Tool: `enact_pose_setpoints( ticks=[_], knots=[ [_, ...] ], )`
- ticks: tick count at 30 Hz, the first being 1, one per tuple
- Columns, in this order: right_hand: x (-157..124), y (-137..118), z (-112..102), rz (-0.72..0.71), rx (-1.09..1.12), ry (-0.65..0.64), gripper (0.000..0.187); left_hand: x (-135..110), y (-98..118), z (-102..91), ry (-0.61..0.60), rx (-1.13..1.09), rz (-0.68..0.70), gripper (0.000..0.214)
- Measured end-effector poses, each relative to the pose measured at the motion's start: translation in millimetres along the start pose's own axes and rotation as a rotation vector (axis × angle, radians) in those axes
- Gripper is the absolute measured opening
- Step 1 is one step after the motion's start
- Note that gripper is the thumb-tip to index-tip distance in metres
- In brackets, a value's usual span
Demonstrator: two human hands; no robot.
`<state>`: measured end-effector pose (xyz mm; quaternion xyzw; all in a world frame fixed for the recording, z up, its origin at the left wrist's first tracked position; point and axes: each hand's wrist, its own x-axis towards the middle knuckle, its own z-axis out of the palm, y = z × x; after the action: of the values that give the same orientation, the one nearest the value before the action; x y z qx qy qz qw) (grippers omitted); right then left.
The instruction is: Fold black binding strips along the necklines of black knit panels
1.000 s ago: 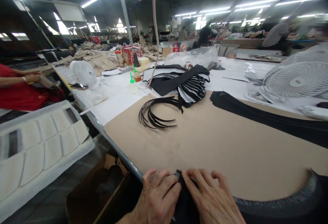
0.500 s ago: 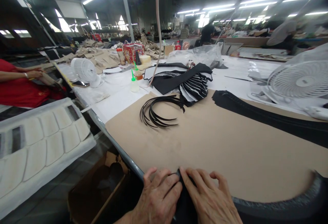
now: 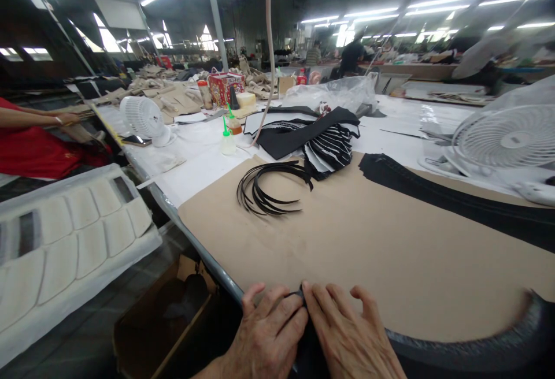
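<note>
At the near table edge my left hand [image 3: 264, 335] and my right hand [image 3: 349, 333] lie side by side, fingers bent and pressing down on the end of a long curved black fabric piece [image 3: 477, 347]. That piece sweeps right along the bottom of the view. Both hands rest on it over the brown paper sheet [image 3: 347, 246] that covers the table. The fingertips of the two hands almost meet at the piece's tip.
Thin curved black strips [image 3: 269, 188] lie mid-table, a stack of black and striped cut pieces [image 3: 312, 136] beyond, a long black band [image 3: 455, 200] to the right. Two white fans [image 3: 145, 119] [image 3: 505, 139], glue bottles [image 3: 227, 139], a plastic bag [image 3: 329, 96]. A person in red [image 3: 34, 142] sits left. A cardboard box [image 3: 173, 315] is below.
My hands have barely shifted; the right fingers have crept slightly left along the black piece. The person in red has moved an arm a little.
</note>
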<state>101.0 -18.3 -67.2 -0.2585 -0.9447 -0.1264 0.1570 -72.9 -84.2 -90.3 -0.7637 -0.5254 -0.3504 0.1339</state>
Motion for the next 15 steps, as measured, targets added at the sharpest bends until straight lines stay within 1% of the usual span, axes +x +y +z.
enact_pose_setpoints(
  ticks=[3,6,11,15],
  knots=[
    [6.4,4.7,-6.6,0.051,0.079,0.069,0.049,-1.5,0.0,-0.1,-0.012,0.010,0.001,0.023],
    [9.5,8.0,-9.3,0.062,0.118,0.068,0.056,-2.2,-0.2,0.7,-0.009,0.001,-0.003,0.023],
    [6.7,3.9,-4.8,0.022,0.072,0.072,0.046,-0.2,-1.1,-0.3,-0.012,-0.019,-0.005,0.025],
    [5.6,1.3,-3.9,-0.080,0.001,0.052,0.039,-0.5,-1.2,-2.1,-0.033,-0.033,0.011,0.028]
  ],
)
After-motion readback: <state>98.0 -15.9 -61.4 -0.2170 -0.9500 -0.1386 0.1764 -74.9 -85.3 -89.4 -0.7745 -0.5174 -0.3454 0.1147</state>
